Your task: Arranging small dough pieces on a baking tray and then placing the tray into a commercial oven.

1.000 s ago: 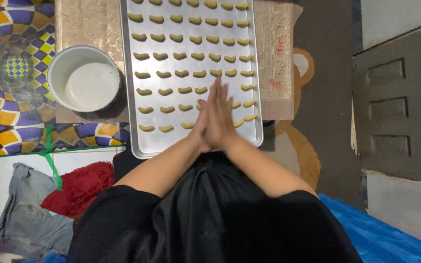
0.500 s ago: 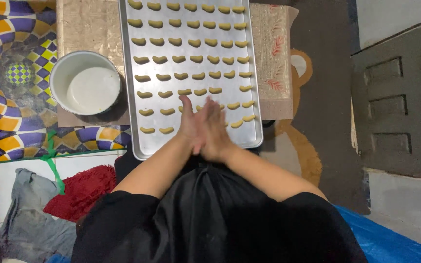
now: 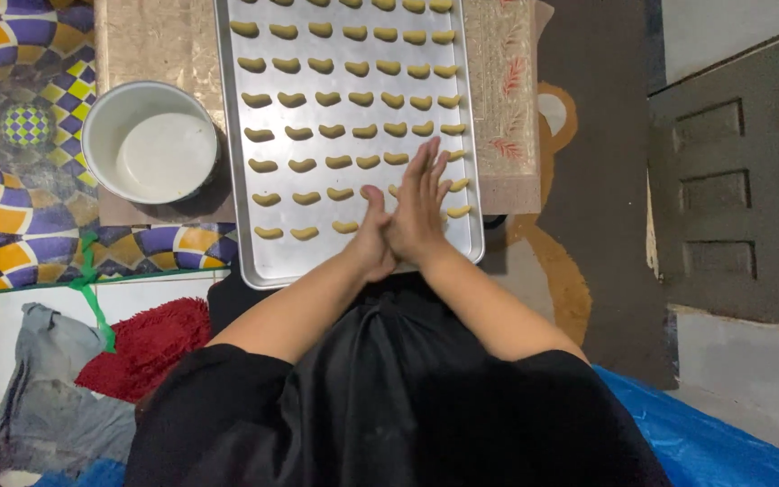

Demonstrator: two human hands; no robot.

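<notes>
We saw palms pressed together over near right of tray [image 3: 236, 162]; right hand [image 3: 421, 212] slid farther than left hand [image 3: 373, 236], previously aligned: rolling.

Pale golden crescent dough pieces [image 3: 351, 132] dot the silver metal baking tray [image 3: 243, 225]. At left sit a white round enamel bowl [image 3: 105, 117] and a purple, yellow and orange checkered mat [image 3: 11, 189]; nearer lie red shaggy cloth [image 3: 151, 347] and blue plastic sheet [image 3: 714, 433].

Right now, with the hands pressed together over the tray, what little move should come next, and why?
Probably parting the hands and setting a piece down in the front row of the tray. Palms are pressed together, whatever is between them hidden, and that row of dough crescents looks unfinished.
</notes>
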